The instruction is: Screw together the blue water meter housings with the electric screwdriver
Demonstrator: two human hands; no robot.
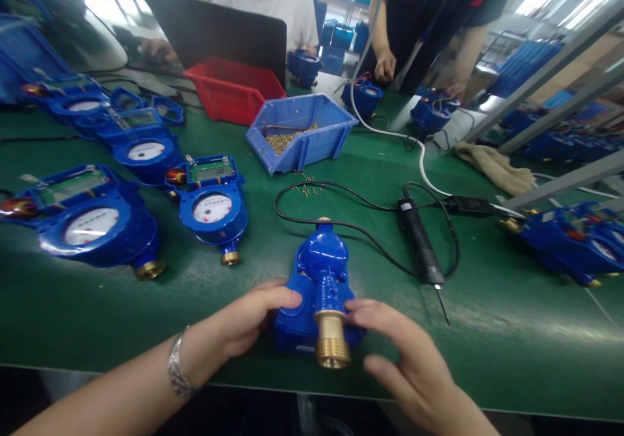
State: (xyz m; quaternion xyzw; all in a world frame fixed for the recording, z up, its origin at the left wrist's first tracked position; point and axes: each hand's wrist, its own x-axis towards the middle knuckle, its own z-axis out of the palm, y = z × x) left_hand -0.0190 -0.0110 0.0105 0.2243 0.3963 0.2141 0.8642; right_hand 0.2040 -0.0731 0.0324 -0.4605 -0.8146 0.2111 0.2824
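Note:
A blue water meter (322, 257) lies face down near the front of the green bench, its threaded brass end (333, 348) pointing toward me. My left hand (258, 309) grips the meter's left side, thumb on top and the other fingers partly hidden. On the opposite side, my right hand (404, 345) has its fingertips at the meter's edge, while its thumb stays apart from the body. To the right, a black electric screwdriver (420, 241) lies with its bit toward the front and its cable looping behind the meter.
Several water meters (214, 208) stand at left, dials up. A blue bin (307, 130) holds small brass screws; loose screws (306, 186) lie before it. Behind are a red bin (229, 91) and a laptop (219, 33). Meters (575, 241) and a cloth (497, 166) sit right. Two people work opposite.

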